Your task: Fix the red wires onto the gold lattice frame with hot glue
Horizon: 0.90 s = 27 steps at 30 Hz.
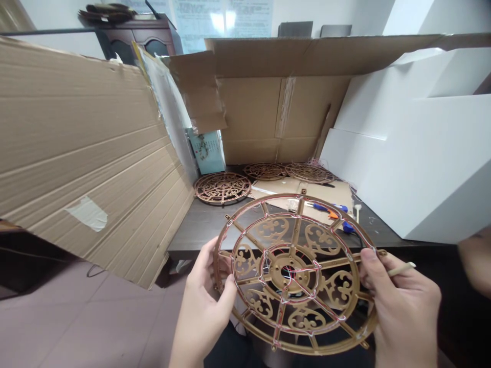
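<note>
A round gold openwork frame with scroll ornaments and red and white wires along its rings and spokes is held up in front of me, tilted. My left hand grips its left rim, thumb on the near face. On the right rim, my right hand is closed, thumb on top. A thin pale stick juts out between the fingers of that same hand. Behind the frame, a blue and orange tool, perhaps a glue gun, rests on a flat cardboard sheet.
Similar round frames lie on the dark table, one a lone frame at left. A cardboard wall stands behind, a cardboard panel at left, white panels at right. A light blue box stands at the back.
</note>
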Motion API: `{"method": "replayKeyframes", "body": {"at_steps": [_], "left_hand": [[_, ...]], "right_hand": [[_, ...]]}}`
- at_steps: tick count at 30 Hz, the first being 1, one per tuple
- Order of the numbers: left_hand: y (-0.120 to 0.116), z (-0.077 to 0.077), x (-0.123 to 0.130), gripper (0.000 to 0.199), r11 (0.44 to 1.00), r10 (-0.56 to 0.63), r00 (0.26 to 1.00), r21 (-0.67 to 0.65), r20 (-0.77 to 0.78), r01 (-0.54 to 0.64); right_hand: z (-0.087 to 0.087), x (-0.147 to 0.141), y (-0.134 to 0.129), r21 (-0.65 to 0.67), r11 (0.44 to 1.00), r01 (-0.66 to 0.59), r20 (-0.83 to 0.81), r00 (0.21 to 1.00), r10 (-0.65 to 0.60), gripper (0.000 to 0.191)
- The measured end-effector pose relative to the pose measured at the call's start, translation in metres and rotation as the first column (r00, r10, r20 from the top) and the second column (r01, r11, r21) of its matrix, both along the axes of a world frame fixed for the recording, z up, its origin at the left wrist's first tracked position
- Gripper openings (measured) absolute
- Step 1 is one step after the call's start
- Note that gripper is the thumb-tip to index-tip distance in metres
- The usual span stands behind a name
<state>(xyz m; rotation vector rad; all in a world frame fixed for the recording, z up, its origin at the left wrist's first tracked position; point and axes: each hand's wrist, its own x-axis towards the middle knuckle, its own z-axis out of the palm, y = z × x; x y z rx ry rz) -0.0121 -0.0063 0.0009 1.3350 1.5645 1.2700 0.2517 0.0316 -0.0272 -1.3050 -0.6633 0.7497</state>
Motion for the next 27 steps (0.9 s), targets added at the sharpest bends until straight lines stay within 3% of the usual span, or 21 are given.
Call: {"method": "replayKeyframes", "body": {"at_steps": [10, 20, 27], "left_hand": [[0.004, -0.001, 0.001, 0.052, 0.997, 0.069, 0.998, -0.015, -0.005, -0.069], [0.002, 0.002, 0.001, 0.049, 0.994, 0.058, 0.997, -0.097, 0.051, -0.053], [0.002, 0.007, 0.004, 0.047, 0.993, 0.059, 0.996, -0.103, 0.063, -0.052]], "right_hand": [[-0.006, 0.004, -0.005, 0.045, 0.999, -0.028, -0.007, 1.0, 0.029, 0.033], [0.005, 0.005, -0.008, 0.054, 0.998, -0.034, 0.007, 0.999, 0.034, 0.032], [-0.006, 0.01, -0.004, 0.032, 0.999, -0.038, -0.028, 0.999, 0.039, 0.032]]}}
